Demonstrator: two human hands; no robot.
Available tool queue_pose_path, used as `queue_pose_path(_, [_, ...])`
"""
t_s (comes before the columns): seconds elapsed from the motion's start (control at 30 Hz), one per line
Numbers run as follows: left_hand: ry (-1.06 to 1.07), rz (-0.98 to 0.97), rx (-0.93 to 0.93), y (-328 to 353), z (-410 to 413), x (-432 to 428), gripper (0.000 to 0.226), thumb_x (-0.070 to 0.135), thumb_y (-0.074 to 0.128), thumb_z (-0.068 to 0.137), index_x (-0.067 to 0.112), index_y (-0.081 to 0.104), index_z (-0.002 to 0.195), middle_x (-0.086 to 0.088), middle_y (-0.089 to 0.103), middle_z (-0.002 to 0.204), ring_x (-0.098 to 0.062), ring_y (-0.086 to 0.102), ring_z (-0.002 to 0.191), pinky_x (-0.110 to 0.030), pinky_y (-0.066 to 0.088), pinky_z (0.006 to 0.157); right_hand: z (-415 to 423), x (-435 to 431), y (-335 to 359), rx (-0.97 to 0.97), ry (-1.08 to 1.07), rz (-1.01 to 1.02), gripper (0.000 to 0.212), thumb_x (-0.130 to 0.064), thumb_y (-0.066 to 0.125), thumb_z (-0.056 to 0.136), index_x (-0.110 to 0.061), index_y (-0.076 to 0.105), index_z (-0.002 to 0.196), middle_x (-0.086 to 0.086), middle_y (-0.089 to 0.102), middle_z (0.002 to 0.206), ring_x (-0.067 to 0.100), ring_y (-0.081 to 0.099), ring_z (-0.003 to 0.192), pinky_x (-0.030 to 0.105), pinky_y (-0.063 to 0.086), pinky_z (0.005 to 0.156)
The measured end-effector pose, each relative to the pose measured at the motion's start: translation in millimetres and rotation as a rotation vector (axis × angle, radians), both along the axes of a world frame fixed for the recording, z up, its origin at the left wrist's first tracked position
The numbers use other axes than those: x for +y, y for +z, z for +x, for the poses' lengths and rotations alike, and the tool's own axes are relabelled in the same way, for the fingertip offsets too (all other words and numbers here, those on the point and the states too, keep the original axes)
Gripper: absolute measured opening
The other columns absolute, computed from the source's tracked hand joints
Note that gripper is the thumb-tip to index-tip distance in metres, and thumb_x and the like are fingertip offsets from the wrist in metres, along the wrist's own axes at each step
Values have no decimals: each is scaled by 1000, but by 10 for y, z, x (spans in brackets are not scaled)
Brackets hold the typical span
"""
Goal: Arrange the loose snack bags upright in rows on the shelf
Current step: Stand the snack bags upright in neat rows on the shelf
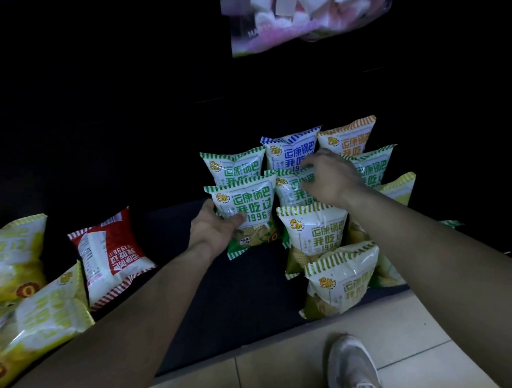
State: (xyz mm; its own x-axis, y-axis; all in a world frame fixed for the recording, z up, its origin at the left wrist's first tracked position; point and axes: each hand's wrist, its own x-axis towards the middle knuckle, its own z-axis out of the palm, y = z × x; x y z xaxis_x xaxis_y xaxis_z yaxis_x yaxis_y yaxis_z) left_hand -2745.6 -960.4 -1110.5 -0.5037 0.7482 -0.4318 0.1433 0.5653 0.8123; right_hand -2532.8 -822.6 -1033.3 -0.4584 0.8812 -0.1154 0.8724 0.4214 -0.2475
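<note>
A dark shelf [216,294] is running across the view, with a tiled floor [418,330] lying in front of it. On the shelf's right part, a block of bags [317,233] is standing upright in rows, mostly green-striped, with a blue bag [288,151] and an orange bag [349,139] standing at the back. On the left part, loose yellow bags [28,287] are lying flat in a heap, and a red bag [110,255] is lying beside them, its print upside down. A pink bag [298,18] is showing at the top edge, blurred.

The left hand [211,228] is grasping a green bag [245,205] at the left side of the block. Its thumb is pressing across the bag's front, just under the "1996" print, while the fingers are wrapping behind the bag, out of sight. The bag is being held upright, its bottom edge close above the shelf, directly in front of another green bag.

The right hand [329,177] is reaching over the block to the middle bag [292,192], just right of the green bag. Its fingers [307,178] are curling onto that bag's top right edge, gripping it; the thumb is hidden.

A grey shoe [353,368] is resting on the floor.
</note>
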Motion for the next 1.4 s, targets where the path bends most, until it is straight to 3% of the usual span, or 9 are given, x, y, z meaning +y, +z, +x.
queue_pose_path(0.13, [5, -25, -30, 31, -29, -21, 50, 50, 86, 62, 32, 55, 97, 5, 72, 98, -21, 73, 84, -44, 60, 82, 90, -21, 96, 27, 1, -14, 52, -36, 65, 94, -20, 51, 142, 7, 46, 143, 29, 51, 124, 38, 45, 98])
queue_pose_path(0.23, [-18, -66, -11, 99, -77, -132, 85, 66, 82, 49, 29, 51, 119, 6, 71, 106, -21, 70, 92, -44, 57, 89, 170, -67, 202, 5, 7, -42, 51, -40, 64, 95, -22, 51, 141, 6, 45, 144, 29, 51, 123, 43, 46, 98])
queue_pose_path(0.3, [-51, -89, 15, 197, -85, -249, 93, 63, 82, 59, 25, 43, 134, 3, 66, 118, -24, 67, 100, -45, 54, 94, 239, -114, 300, -8, 10, -57, 51, -42, 63, 95, -22, 50, 141, 6, 44, 145, 29, 51, 123, 44, 45, 100])
queue_pose_path(0.47, [-161, -144, 109, 535, -129, -553, 86, 51, 78, 77, 18, 36, 145, -8, 53, 142, -24, 55, 123, -37, 46, 104, 423, -365, 630, -49, 25, -96, 54, -43, 63, 95, -20, 50, 141, 7, 44, 144, 28, 49, 125, 37, 43, 98])
queue_pose_path(0.53, [-218, -163, 194, 767, -161, -664, 84, 48, 75, 81, 16, 36, 148, -9, 50, 145, -25, 52, 127, -29, 43, 100, 440, -518, 803, -71, 27, -120, 56, -43, 62, 94, -21, 48, 144, 7, 44, 146, 27, 47, 129, 38, 44, 102])
queue_pose_path(0.7, [-278, -142, 296, 1481, -346, -1015, 84, 45, 78, 79, 13, 38, 146, -12, 48, 146, -26, 53, 126, -29, 43, 101, 297, -1060, 1284, -145, 75, -116, 60, -44, 59, 95, -24, 41, 149, 5, 36, 153, 28, 43, 135, 42, 44, 104])
queue_pose_path(0.97, [-364, -139, 613, 2505, -795, -2004, 70, 44, 74, 82, 13, 49, 140, -10, 57, 137, -25, 55, 124, -30, 42, 101, -310, -1900, 1815, -124, 188, -43, 59, -44, 59, 96, -25, 41, 148, 3, 35, 153, 30, 49, 128, 44, 46, 100])
queue_pose_path(1.2, [-468, -331, 744, 2609, -1481, -3051, 75, 54, 69, 82, 19, 43, 143, -7, 51, 142, -24, 52, 125, -37, 44, 102, -1125, -2503, 1835, -117, 318, -59, 56, -42, 61, 94, -23, 47, 145, 5, 42, 144, 28, 50, 127, 40, 47, 97])
queue_pose_path(1.4, [-493, -443, 744, 2328, -2065, -3543, 79, 54, 70, 81, 19, 39, 145, -6, 47, 139, -24, 54, 118, -38, 45, 100, -1857, -2884, 1350, -147, 400, -125, 55, -44, 63, 92, -25, 48, 141, 3, 44, 139, 27, 52, 121, 41, 50, 93])
